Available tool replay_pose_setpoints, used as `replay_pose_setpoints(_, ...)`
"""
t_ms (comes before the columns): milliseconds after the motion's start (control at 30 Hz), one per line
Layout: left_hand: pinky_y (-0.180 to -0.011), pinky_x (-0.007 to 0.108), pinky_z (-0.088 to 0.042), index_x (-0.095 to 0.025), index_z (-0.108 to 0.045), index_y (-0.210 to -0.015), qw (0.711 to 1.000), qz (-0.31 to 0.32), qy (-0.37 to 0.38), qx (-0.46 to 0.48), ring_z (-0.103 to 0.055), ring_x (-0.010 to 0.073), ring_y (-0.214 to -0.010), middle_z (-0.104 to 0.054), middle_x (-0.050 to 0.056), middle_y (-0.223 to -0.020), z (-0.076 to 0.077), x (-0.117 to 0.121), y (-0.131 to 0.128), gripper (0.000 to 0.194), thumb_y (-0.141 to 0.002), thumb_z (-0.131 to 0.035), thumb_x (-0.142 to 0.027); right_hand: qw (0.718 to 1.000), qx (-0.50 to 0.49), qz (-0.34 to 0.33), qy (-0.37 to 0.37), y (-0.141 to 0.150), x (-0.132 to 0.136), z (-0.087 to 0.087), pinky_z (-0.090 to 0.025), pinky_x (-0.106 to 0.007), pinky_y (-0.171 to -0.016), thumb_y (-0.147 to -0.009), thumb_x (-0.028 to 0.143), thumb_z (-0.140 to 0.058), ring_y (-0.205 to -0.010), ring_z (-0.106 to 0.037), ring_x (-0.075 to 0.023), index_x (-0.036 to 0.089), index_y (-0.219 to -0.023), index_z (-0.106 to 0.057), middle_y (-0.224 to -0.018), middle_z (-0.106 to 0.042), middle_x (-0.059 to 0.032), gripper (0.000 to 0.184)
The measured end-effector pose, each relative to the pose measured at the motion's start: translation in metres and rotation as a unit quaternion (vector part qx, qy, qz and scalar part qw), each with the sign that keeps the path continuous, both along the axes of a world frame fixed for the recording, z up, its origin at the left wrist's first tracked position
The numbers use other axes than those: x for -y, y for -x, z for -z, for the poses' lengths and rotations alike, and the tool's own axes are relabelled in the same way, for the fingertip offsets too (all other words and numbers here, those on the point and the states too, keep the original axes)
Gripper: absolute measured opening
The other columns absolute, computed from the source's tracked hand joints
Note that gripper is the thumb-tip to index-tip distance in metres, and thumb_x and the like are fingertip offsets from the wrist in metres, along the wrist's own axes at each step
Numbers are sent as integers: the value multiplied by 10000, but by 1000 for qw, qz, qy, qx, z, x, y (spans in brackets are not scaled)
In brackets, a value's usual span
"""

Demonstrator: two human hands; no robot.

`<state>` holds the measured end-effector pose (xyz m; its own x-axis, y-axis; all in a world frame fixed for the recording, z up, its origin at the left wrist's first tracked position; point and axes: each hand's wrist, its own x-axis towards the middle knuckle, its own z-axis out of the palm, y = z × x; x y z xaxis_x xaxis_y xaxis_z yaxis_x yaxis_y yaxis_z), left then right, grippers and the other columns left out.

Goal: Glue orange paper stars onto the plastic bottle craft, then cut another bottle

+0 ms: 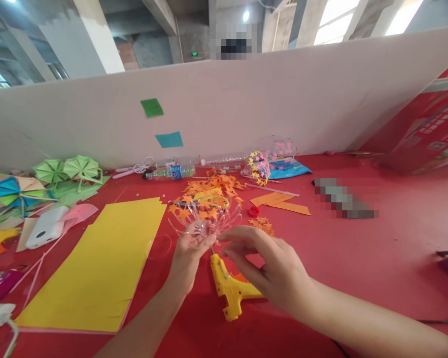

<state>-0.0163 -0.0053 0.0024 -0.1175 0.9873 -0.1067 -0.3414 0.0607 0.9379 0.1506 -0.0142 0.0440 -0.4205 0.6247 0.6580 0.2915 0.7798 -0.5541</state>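
My left hand is closed around the base of a clear plastic bottle piece cut into strips that spread outward, with orange paper stars showing behind it. Close beside it, my right hand has its fingers curved and parted, the index fingertip near the plastic; I see nothing held in it. Below the hands lies a yellow glue gun, its nozzle pointing up toward my left hand. Beyond the plastic piece, a heap of orange paper stars covers the table, partly hidden by the strips.
A yellow paper sheet lies left. Green paper umbrellas, a white device and a pink strip crowd the far left. Along the white partition stand a water bottle and a star-decorated plastic piece. Orange strips lie right of centre.
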Motion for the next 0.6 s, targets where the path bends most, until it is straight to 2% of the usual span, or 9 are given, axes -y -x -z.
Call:
replay_pose_setpoints(233,-859,309,-465,-201,-643,-958,1000,8,-3,-8,-643,184,-877,-707,33,-918,-1,0,-1,382,-605,-780,-255,999,-19,-14,-45,0,-3,1,-561,-186,-702,-908,99,-506,-780,-703,-115,189,-1054,-566,-886,-717,-32,182)
replay_pose_setpoints(433,-793,297,-476,-197,-631,-940,1000,21,-7,-6,-641,172,-812,-697,26,-862,-2,2,-4,379,-611,-790,-297,999,-35,1,-11,1,0,1,-548,-158,-630,-892,99,-523,-673,-690,-89,202,-996,-554,-809,-707,3,150)
replay_pose_setpoints(600,-790,298,-473,-187,-606,-920,1000,31,-4,2,-649,175,-821,-699,31,-875,-3,3,-6,374,-620,-793,-308,999,-26,2,-27,1,0,0,-566,-189,-677,-898,105,-521,-738,-704,-113,193,-1028,-582,-849,-718,-26,168)
